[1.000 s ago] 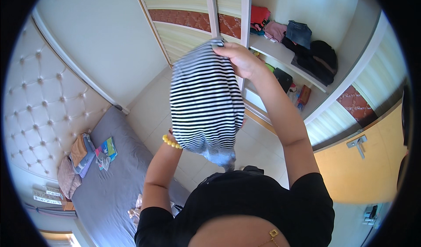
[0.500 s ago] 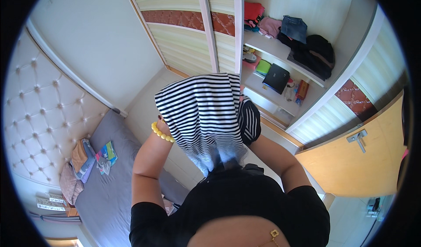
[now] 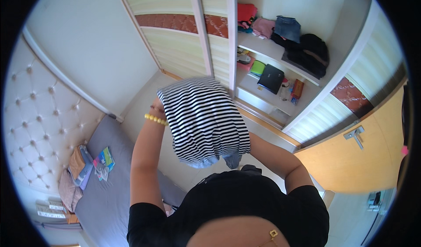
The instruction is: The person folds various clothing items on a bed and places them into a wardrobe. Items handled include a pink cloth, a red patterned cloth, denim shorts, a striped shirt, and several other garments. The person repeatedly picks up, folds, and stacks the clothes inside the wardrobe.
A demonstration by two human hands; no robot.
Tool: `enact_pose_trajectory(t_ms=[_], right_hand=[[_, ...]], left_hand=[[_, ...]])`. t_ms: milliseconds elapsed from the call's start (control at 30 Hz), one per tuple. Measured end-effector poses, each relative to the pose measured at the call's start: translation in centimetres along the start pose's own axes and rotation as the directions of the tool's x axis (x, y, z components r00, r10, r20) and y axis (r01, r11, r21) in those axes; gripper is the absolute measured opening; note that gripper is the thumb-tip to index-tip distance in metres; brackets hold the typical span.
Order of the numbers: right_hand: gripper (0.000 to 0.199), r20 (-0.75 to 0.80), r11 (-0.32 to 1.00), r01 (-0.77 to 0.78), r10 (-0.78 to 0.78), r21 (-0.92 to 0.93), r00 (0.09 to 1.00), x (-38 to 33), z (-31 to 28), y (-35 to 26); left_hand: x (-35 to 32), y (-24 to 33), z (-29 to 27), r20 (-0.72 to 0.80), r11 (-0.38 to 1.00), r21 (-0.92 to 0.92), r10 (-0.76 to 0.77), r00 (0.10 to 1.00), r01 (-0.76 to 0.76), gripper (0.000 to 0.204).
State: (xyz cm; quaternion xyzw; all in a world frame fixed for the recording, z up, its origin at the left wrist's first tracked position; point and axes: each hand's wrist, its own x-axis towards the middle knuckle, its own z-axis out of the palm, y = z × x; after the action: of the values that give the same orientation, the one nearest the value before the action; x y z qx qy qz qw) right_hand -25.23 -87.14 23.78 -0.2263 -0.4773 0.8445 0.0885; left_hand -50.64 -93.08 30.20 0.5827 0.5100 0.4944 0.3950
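Note:
A black-and-white striped top (image 3: 206,120) is held up in mid-air in front of my chest, its lower part hanging in folds with a greyish end. My left hand (image 3: 158,104), with a yellow bead bracelet (image 3: 156,119) at the wrist, grips its upper left edge; the fingertips are behind the cloth. From the right, my right forearm (image 3: 274,159) reaches in under the top's right side. The fabric covers my right hand entirely, so its fingers do not show.
To the left stands a bed (image 3: 103,203) with folded cloths (image 3: 81,163) and a colourful packet (image 3: 104,159). Ahead, an open wardrobe shelf (image 3: 258,45) holds jeans (image 3: 287,28), dark clothes (image 3: 309,56) and a black box (image 3: 270,79). A wooden door (image 3: 351,163) is at the right.
The striped top has turned and been gathered, and its right side now droops over my right hand. A dark striped part on the right has gone out of sight. My left hand has moved slightly up.

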Motion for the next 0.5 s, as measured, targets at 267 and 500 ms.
enact_pose_trajectory(t_ms=[267, 500], right_hand=[[0.033, -0.065, 0.939, -0.213, 0.238, 0.27, 0.969, -3.7, -3.1, -1.0], [0.034, -0.1, 0.851, -0.308, 0.382, 0.426, 0.919, -4.5, -2.5, -1.9]], left_hand=[[-2.9, -3.3, -0.3, 0.216, 0.802, 0.027, -0.587, 0.78, 0.596, 0.032], [-0.1, 1.0, 6.8, 0.181, 0.974, -0.192, -0.082, 0.98, 0.118, 0.042]])
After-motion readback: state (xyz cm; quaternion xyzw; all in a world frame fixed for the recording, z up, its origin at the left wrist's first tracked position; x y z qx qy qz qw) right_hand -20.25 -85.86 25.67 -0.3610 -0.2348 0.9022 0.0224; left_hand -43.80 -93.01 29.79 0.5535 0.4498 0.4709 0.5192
